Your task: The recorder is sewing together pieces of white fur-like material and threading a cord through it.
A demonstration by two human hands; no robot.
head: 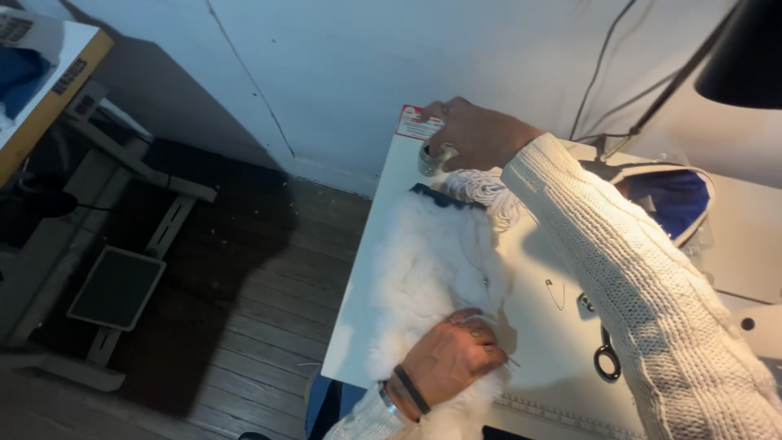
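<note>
A fluffy white fur piece (pixel 432 269) lies along the left side of a white table (pixel 538 334). My left hand (pixel 452 354), with dark bands on the wrist, rests closed on its near end and pinches a thin needle or thread. My right hand (pixel 472 134), in a cream knitted sleeve, reaches across to the table's far left corner and closes on a small silvery spool-like object (pixel 429 159). Next to it lies a small red-and-white packet (pixel 415 124). A bunch of white fringe (pixel 481 191) lies under the right wrist.
Black-handled scissors (pixel 604 352) and a safety pin (pixel 555 293) lie on the table right of the fur. A blue-lined item (pixel 672 200) sits at the back right. A black lamp shade (pixel 745 53) hangs top right. Another sewing table with pedal (pixel 114 285) stands left on the wooden floor.
</note>
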